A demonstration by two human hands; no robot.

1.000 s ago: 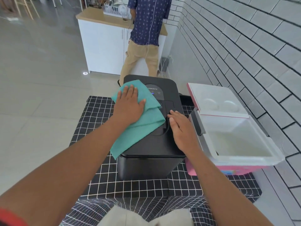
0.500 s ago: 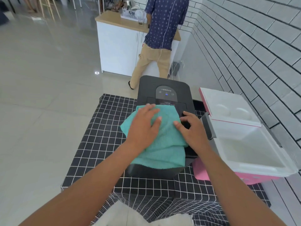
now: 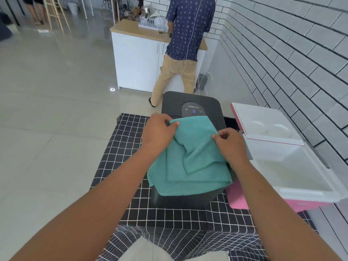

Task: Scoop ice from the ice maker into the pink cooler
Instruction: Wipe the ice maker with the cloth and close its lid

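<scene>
- Now pinching green cloth (image 3: 190, 157) with left hand (image 3: 158, 131) and right hand (image 3: 230, 146), no longer flat.
- Covers black ice maker (image 3: 190, 102); pink cooler (image 3: 293, 166) open beside.
- Scooping not begun; next, probably cloth off, lid up.

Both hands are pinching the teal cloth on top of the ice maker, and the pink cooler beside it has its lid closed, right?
Not quite. In the head view the pink cooler has its lid open. The rest holds: the left hand and right hand both pinch the teal cloth lying on top of the ice maker.
</scene>
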